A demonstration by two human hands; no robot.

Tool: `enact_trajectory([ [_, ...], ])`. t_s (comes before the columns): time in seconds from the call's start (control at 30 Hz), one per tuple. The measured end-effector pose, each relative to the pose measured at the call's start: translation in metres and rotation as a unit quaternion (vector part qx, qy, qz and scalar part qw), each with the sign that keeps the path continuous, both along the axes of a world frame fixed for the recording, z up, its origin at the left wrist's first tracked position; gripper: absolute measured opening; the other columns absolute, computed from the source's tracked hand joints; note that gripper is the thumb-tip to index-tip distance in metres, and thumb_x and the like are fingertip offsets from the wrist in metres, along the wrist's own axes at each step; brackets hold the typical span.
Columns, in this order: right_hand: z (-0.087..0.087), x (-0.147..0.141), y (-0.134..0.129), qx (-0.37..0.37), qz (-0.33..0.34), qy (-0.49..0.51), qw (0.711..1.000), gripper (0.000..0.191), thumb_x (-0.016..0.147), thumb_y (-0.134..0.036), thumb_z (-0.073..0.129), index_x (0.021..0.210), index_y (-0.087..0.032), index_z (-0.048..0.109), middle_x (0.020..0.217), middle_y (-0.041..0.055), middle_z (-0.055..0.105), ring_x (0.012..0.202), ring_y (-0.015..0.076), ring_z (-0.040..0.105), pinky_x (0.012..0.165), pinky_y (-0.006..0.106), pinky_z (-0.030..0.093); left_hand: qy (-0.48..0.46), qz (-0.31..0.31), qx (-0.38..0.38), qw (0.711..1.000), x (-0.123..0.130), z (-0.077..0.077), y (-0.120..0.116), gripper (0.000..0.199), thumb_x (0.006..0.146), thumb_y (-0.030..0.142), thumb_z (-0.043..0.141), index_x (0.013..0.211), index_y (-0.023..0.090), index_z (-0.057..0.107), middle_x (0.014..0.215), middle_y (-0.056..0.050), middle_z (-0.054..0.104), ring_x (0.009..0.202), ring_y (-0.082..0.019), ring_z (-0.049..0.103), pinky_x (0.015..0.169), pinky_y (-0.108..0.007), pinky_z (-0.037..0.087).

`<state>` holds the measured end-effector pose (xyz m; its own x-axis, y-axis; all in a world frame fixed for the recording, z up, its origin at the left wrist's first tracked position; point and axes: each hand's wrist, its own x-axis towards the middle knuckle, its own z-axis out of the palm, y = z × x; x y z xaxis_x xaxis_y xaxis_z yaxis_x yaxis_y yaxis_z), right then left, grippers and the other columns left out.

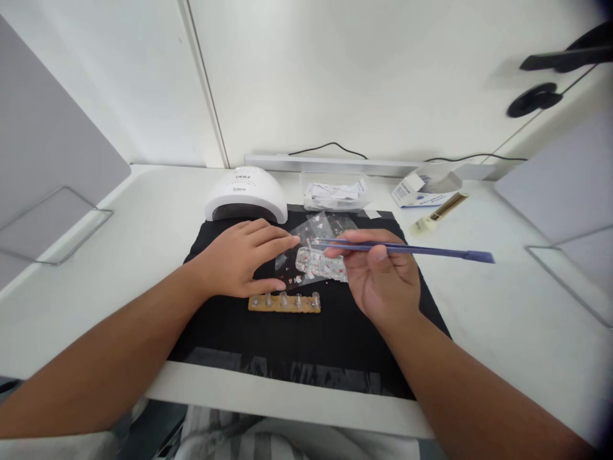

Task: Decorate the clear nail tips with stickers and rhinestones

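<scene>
My right hand is closed round long purple tweezers, whose thin tips point left over clear sticker sheets with red and white designs. My left hand lies palm down with its fingers apart, its fingertips at the left edge of the sheets. Between the two hands sits a clear, bumpy piece with red and white decorations. Just below my left thumb, a tan strip holds several clear nail tips on small stands.
A white nail lamp stands behind my left hand. A clear tray with crumpled paper, an open white box and a gold-and-pale tube are at the back. Black cloth covers the middle of the white table.
</scene>
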<state>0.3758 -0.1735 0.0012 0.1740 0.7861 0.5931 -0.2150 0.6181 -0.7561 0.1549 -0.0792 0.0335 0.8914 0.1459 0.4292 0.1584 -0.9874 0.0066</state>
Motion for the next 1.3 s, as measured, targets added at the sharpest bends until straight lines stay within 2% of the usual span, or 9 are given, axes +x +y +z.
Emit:
enact_trajectory([
  [0.13, 0.005, 0.001, -0.001, 0.006, -0.002, 0.006, 1.0, 0.02, 0.098, -0.04, 0.063, 0.103, -0.024, 0.074, 0.087, 0.0035, 0.069, 0.076, 0.0199, 0.067, 0.073, 0.035, 0.056, -0.037, 0.018, -0.061, 0.997, -0.002, -0.001, 0.002, 0.059, 0.09, 0.046, 0.057, 0.138, 0.014, 0.045, 0.126, -0.018, 0.058, 0.111, -0.03, 0.056, 0.094, -0.045, 0.048],
  [0.27, 0.011, 0.003, -0.003, 0.016, -0.013, 0.009, 1.0, 0.021, 0.097, -0.042, 0.064, 0.101, -0.025, 0.075, 0.085, 0.0039, 0.067, 0.074, 0.0206, 0.066, 0.07, 0.036, 0.056, -0.053, 0.042, -0.176, 0.982, -0.003, -0.004, 0.0, 0.063, 0.091, 0.04, 0.056, 0.146, 0.018, 0.036, 0.139, -0.018, 0.049, 0.125, -0.031, 0.049, 0.104, -0.049, 0.043],
  [0.43, 0.019, 0.008, -0.005, 0.02, -0.016, 0.022, 0.999, 0.024, 0.095, -0.046, 0.065, 0.095, -0.024, 0.075, 0.079, 0.0046, 0.065, 0.073, 0.022, 0.065, 0.066, 0.037, 0.056, -0.111, 0.021, -0.34, 0.933, 0.0, -0.013, -0.002, 0.065, 0.092, 0.032, 0.056, 0.151, 0.025, 0.03, 0.143, -0.015, 0.047, 0.117, -0.026, 0.055, 0.102, -0.045, 0.046],
  [0.53, 0.023, 0.011, -0.006, 0.019, -0.009, 0.024, 1.0, 0.025, 0.096, -0.048, 0.063, 0.095, -0.026, 0.075, 0.077, 0.0036, 0.065, 0.071, 0.0213, 0.064, 0.066, 0.037, 0.056, -0.119, 0.01, -0.397, 0.91, 0.003, -0.015, -0.004, 0.065, 0.091, 0.029, 0.058, 0.15, 0.026, 0.032, 0.134, -0.014, 0.056, 0.106, -0.022, 0.059, 0.095, -0.041, 0.049],
  [0.63, 0.024, 0.013, -0.005, 0.015, -0.012, 0.016, 1.0, 0.025, 0.095, -0.05, 0.063, 0.093, -0.028, 0.075, 0.076, 0.0025, 0.065, 0.07, 0.0209, 0.063, 0.067, 0.037, 0.056, -0.124, -0.009, -0.406, 0.905, 0.005, -0.014, -0.008, 0.064, 0.089, 0.025, 0.062, 0.147, 0.025, 0.037, 0.116, -0.01, 0.063, 0.093, -0.018, 0.06, 0.086, -0.035, 0.051],
  [0.73, 0.022, 0.014, -0.004, 0.021, -0.018, 0.004, 1.0, 0.025, 0.096, -0.049, 0.061, 0.094, -0.028, 0.075, 0.076, 0.0024, 0.066, 0.071, 0.021, 0.064, 0.069, 0.037, 0.056, -0.158, -0.021, -0.403, 0.901, 0.006, -0.013, -0.011, 0.058, 0.086, 0.022, 0.065, 0.141, 0.025, 0.046, 0.104, -0.007, 0.063, 0.086, -0.015, 0.059, 0.079, -0.029, 0.052],
  [0.93, 0.019, 0.015, -0.002, -0.005, -0.04, 0.012, 0.999, 0.027, 0.094, -0.052, 0.064, 0.091, -0.027, 0.074, 0.077, 0.0035, 0.066, 0.076, 0.0237, 0.065, 0.076, 0.042, 0.057, -0.185, -0.022, -0.428, 0.884, 0.005, -0.013, -0.013, 0.032, 0.083, 0.018, 0.07, 0.114, 0.021, 0.066, 0.091, -0.005, 0.063, 0.08, -0.014, 0.06, 0.073, -0.026, 0.052],
  [1.07, 0.02, 0.013, -0.002, -0.002, -0.05, 0.017, 0.999, 0.025, 0.093, -0.052, 0.064, 0.092, -0.029, 0.074, 0.079, 0.0028, 0.066, 0.079, 0.0253, 0.066, 0.076, 0.043, 0.056, -0.193, -0.019, -0.415, 0.889, 0.007, -0.012, -0.014, 0.026, 0.081, 0.017, 0.072, 0.106, 0.019, 0.07, 0.087, -0.005, 0.066, 0.077, -0.014, 0.062, 0.072, -0.026, 0.052],
  [1.3, 0.019, 0.009, -0.004, 0.02, -0.035, 0.012, 0.999, 0.024, 0.097, -0.046, 0.06, 0.096, -0.027, 0.075, 0.079, 0.0043, 0.066, 0.08, 0.0257, 0.065, 0.08, 0.046, 0.055, -0.249, 0.04, -0.384, 0.888, 0.009, -0.012, -0.016, 0.024, 0.081, 0.018, 0.072, 0.104, 0.018, 0.07, 0.083, -0.004, 0.067, 0.075, -0.013, 0.061, 0.068, -0.026, 0.052],
])
